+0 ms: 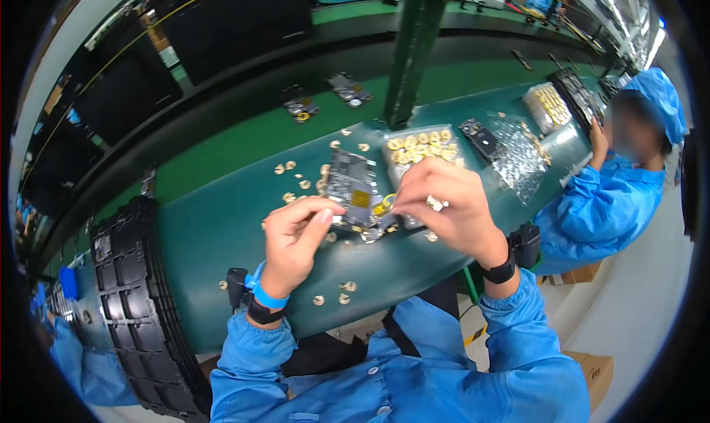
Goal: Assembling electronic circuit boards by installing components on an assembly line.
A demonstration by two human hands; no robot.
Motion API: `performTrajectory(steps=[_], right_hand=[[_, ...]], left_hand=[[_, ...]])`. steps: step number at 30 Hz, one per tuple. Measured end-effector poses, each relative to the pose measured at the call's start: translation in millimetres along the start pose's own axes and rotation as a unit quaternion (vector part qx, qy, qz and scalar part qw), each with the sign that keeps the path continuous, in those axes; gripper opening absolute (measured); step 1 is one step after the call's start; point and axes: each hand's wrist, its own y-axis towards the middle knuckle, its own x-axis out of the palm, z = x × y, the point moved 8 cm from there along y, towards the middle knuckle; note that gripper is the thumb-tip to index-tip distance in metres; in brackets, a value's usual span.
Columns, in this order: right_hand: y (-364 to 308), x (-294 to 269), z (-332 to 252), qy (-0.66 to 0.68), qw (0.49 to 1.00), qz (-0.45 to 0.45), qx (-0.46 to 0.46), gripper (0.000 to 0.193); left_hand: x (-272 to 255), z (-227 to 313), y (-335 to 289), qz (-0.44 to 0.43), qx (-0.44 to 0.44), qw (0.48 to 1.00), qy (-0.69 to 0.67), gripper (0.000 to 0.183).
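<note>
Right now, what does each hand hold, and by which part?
Left hand: circuit board, by its lower-left corner. Right hand: pale pieces within its fingers; hold on yellow ring unclear.

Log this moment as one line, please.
left hand: holding circuit board | right hand: fingertips near yellow ring | beyond: bagged cream pieces | far left: black trays

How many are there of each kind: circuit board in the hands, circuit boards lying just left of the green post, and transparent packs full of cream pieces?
Held circuit board: 1
Lying circuit boards just left of the green post: 2
Transparent packs full of cream pieces: 2
Total: 5
</note>
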Motion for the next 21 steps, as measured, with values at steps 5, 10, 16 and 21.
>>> performTrajectory(steps=[5, 10, 16, 21], right_hand=[[21.6, 45.1, -42.1, -0.051, 0.979, 0.011, -0.200, 0.017], [25.9, 61.5, -50.2, -0.088, 0.967, 0.005, -0.238, 0.019], [31.5, 53.7, -23.9, 0.013, 0.998, 0.025, -0.061, 0.018], [31.5, 59.7, -20.0, 0.052, 0.998, 0.003, -0.031, 0.010]], left_hand=[[-13.3, -4.5, 1.3, -0.017, 0.013, 0.996, -0.084, 0.023], [-17.5, -2.3, -0.3, 0.006, -0.030, 0.992, -0.118, 0.011], [-17.3, 7.4, 0.3, 0.016, 0.029, 0.995, -0.091, 0.010], [-17.8, 9.3, -0.5, 0.023, 0.059, 0.997, -0.051, 0.009]])
